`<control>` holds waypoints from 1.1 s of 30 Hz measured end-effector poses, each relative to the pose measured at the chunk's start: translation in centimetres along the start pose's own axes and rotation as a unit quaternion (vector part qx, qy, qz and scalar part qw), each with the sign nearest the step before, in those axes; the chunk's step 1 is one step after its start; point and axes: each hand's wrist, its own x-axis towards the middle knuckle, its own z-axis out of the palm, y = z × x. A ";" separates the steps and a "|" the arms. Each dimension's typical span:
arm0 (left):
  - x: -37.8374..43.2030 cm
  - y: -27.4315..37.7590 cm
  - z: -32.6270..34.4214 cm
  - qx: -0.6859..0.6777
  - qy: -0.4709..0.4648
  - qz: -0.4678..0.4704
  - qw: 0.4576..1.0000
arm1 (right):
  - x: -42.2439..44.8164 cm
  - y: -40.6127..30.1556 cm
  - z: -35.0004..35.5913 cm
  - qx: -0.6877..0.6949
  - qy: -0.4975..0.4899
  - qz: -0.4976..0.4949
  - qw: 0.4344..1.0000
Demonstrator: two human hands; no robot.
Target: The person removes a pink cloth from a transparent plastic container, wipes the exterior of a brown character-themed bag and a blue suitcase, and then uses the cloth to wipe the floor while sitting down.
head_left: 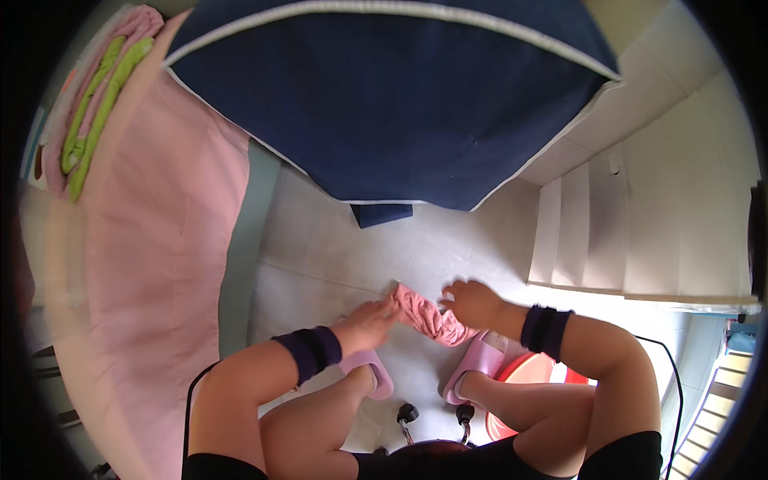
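A crumpled pink cloth (429, 317) hangs or lies between my two hands, above the tiled floor and in front of my knees. My left hand (373, 321) is at the cloth's left end, its fingers close together; whether they pinch the fabric is not clear. My right hand (474, 303) is just above the cloth's right part, fingers curled with the thumb side towards it; its hold on the fabric cannot be made out. Both wrists wear dark purple bands. Pink slippers (480, 363) are on my feet below the hands.
A navy cover with white piping (390, 108) fills the space ahead. Pink fabric (162, 240) drapes down at the left, with folded pink and green textiles (99, 114) on top. A pale drawer cabinet (648, 228) stands right. A red basin (522, 369) and a stool's casters (408, 413) are near my feet.
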 end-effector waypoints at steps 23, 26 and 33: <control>6.7 -16.7 3.4 0.062 0.321 -0.267 0.906 | 15.9 -4.5 10.1 0.176 0.152 0.159 0.959; 3.7 -21.5 2.8 0.082 0.309 -0.333 0.887 | 21.9 -5.1 8.5 0.186 0.190 0.159 0.951; 0.6 -20.0 7.9 0.036 0.252 -0.560 0.788 | 23.9 -6.1 7.6 0.219 0.186 0.103 0.952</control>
